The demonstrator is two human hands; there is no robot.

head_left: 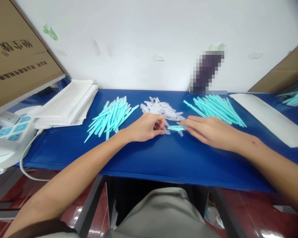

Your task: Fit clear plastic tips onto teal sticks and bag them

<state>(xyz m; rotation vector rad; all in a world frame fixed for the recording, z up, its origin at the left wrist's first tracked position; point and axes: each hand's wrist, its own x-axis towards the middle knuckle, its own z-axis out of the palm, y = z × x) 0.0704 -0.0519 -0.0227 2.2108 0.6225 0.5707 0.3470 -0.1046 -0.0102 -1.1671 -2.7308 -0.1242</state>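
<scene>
Thin turquoise sticks (176,128), which look like eyebrow razors, stick out from the closed fingers of my right hand (205,129) and point left. My left hand (150,127) is curled into a pinch just left of their tips. A small clear plastic cap (167,132) lies at its fingertips; whether the fingers grip one is hidden. Behind both hands spreads a heap of clear caps (161,108). To the left is a pile of turquoise razors with pale tips (111,117). Another pile of turquoise razors (218,107) lies behind my right hand.
On the blue table (149,158), a stack of white envelopes (64,102) and a white power strip (12,132) with a cable stand at left. A white sheet (270,119) lies at right. Cardboard boxes (22,49) flank both sides, and a white wall (139,43) rises behind.
</scene>
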